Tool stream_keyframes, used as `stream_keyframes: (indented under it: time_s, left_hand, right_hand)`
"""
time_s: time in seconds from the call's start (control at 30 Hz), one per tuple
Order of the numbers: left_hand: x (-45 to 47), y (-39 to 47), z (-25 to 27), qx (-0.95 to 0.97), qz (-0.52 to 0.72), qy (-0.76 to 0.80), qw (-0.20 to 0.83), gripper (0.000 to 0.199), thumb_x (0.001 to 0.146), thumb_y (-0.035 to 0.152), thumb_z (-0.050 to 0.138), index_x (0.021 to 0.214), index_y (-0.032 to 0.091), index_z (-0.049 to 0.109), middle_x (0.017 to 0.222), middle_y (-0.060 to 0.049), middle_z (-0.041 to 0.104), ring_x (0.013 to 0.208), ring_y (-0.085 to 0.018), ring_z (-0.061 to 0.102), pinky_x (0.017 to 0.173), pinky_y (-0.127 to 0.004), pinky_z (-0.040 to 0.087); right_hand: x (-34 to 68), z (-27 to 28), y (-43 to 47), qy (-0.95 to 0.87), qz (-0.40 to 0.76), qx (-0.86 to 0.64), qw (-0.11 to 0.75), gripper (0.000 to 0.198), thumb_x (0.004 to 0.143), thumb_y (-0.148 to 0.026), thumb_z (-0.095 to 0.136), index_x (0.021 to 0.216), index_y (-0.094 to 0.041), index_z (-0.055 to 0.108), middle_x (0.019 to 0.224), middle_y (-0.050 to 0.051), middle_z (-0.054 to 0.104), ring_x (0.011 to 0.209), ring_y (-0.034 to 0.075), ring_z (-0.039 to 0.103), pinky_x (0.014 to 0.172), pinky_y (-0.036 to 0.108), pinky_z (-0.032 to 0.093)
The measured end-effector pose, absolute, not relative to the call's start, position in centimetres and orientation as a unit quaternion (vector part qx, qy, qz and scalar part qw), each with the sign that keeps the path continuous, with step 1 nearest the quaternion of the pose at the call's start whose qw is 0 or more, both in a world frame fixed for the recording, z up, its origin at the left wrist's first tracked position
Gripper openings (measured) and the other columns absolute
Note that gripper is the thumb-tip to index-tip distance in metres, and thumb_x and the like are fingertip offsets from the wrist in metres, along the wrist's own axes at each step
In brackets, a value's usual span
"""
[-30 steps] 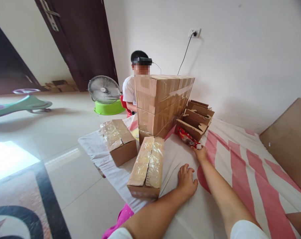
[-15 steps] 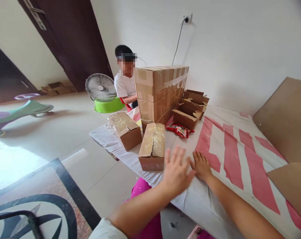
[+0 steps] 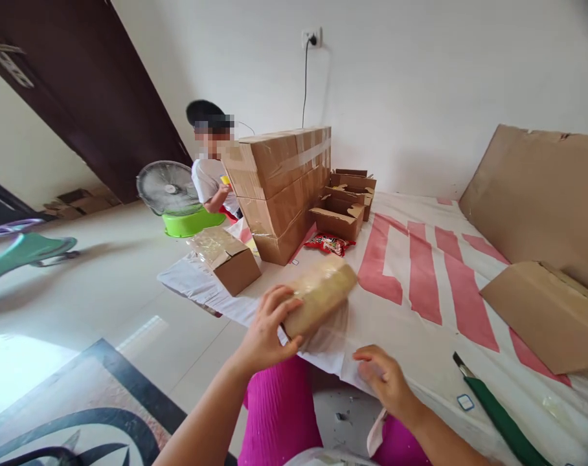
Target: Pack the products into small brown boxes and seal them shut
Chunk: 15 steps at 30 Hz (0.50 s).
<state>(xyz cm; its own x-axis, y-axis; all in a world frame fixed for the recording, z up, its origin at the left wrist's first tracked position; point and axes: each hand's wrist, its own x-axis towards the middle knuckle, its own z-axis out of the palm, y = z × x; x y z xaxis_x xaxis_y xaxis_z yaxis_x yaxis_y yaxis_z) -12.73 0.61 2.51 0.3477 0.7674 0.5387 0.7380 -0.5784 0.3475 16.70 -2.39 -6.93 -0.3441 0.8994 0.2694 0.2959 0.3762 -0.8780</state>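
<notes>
My left hand (image 3: pixel 271 327) grips the near end of a small taped cardboard box (image 3: pixel 320 294), thumb below and fingers over the top. The box is blurred and sits slanted at the table's front edge. My right hand (image 3: pixel 382 378) is apart from it, just right of the box, fingers loosely bent and holding nothing visible. A second taped cardboard box (image 3: pixel 230 262) lies to the left. Behind the held box is a red snack packet (image 3: pixel 329 244), beside open cardboard boxes (image 3: pixel 337 220).
Stacked taped cartons (image 3: pixel 284 194) stand at the back; a person (image 3: pixel 209 181) sits behind them near a fan (image 3: pixel 168 188). Flat cardboard (image 3: pixel 541 194) leans at right. A green-handled tool (image 3: pixel 498 414) and a small blue-edged label (image 3: pixel 465 402) lie on the striped cloth (image 3: pixel 420 323).
My left hand has moved onto the near box and gripped it; the box has turned to slant rightward. My right hand has drawn back toward me. The view has shifted right.
</notes>
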Motion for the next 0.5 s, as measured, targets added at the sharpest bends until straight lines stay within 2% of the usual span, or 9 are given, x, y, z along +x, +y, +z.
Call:
stream_keyframes:
  time_s: [0.07, 0.13, 0.27, 0.33, 0.37, 0.47, 0.5]
  left_hand:
    - [-10.7, 1.3, 2.7, 0.872, 0.326, 0.349, 0.108, 0.057, 0.074, 0.037, 0.064, 0.127, 0.020, 0.049, 0.133, -0.016, 0.046, 0.135, -0.036, 0.033, 0.108, -0.058, 0.033]
    - [-8.7, 2.7, 2.4, 0.888, 0.327, 0.260, 0.190, 0.061, 0.079, 0.049, 0.058, 0.130, 0.019, 0.047, 0.133, -0.017, 0.048, 0.136, -0.036, 0.033, 0.110, -0.059, 0.029]
    - [-6.9, 6.1, 0.6, 0.857, 0.378, 0.225, 0.269, 0.076, 0.084, 0.072, 0.036, 0.138, 0.018, 0.038, 0.140, -0.018, 0.045, 0.141, -0.035, 0.029, 0.112, -0.057, 0.027]
    - [-7.7, 7.5, 0.2, 0.824, 0.425, 0.296, 0.230, 0.078, 0.086, 0.074, 0.026, 0.139, 0.019, 0.038, 0.144, -0.017, 0.042, 0.141, -0.033, 0.029, 0.112, -0.054, 0.029]
    - [-8.7, 8.3, 0.3, 0.801, 0.445, 0.359, 0.179, 0.075, 0.087, 0.072, 0.027, 0.137, 0.019, 0.041, 0.144, -0.016, 0.042, 0.141, -0.032, 0.029, 0.113, -0.053, 0.028]
    - [-13.5, 10.4, 1.8, 0.665, 0.414, 0.621, -0.042, 0.060, 0.083, 0.062, 0.050, 0.129, 0.023, 0.053, 0.147, -0.013, 0.039, 0.143, -0.037, 0.020, 0.115, -0.057, 0.017]
    - [-15.6, 11.1, 2.5, 0.602, 0.369, 0.702, -0.095, 0.061, 0.080, 0.059, 0.057, 0.130, 0.026, 0.053, 0.153, -0.011, 0.030, 0.145, -0.040, 0.012, 0.114, -0.061, 0.013]
  right_hand:
    - [18.4, -7.6, -2.5, -0.630, 0.321, -0.514, 0.486, 0.033, 0.093, -0.045, 0.047, 0.085, -0.019, 0.065, 0.079, 0.006, 0.068, 0.076, 0.018, 0.065, 0.071, 0.027, 0.053]
    - [20.2, -8.7, -2.9, -0.574, 0.270, -0.573, 0.519, 0.032, 0.091, -0.047, 0.050, 0.082, -0.019, 0.062, 0.074, 0.004, 0.066, 0.070, 0.017, 0.062, 0.065, 0.025, 0.052]
    - [22.9, -11.0, -4.7, -0.603, 0.241, -0.586, 0.485, 0.028, 0.089, -0.046, 0.054, 0.085, -0.019, 0.062, 0.077, 0.004, 0.067, 0.072, 0.017, 0.063, 0.068, 0.024, 0.052]
    - [23.3, -11.9, -5.4, -0.635, 0.232, -0.575, 0.460, 0.027, 0.089, -0.045, 0.054, 0.083, -0.020, 0.063, 0.075, 0.004, 0.067, 0.070, 0.017, 0.063, 0.066, 0.023, 0.052]
    - [23.4, -12.2, -5.6, -0.650, 0.223, -0.570, 0.451, 0.027, 0.089, -0.044, 0.054, 0.081, -0.020, 0.063, 0.074, 0.003, 0.066, 0.069, 0.016, 0.063, 0.065, 0.023, 0.052]
    - [22.9, -12.6, -5.5, -0.695, 0.194, -0.546, 0.426, 0.024, 0.090, -0.041, 0.054, 0.080, -0.022, 0.064, 0.073, 0.002, 0.066, 0.067, 0.016, 0.064, 0.065, 0.024, 0.052]
    - [22.7, -12.6, -5.3, -0.707, 0.185, -0.539, 0.419, 0.023, 0.090, -0.041, 0.054, 0.080, -0.022, 0.064, 0.073, 0.002, 0.066, 0.068, 0.016, 0.064, 0.065, 0.025, 0.052]
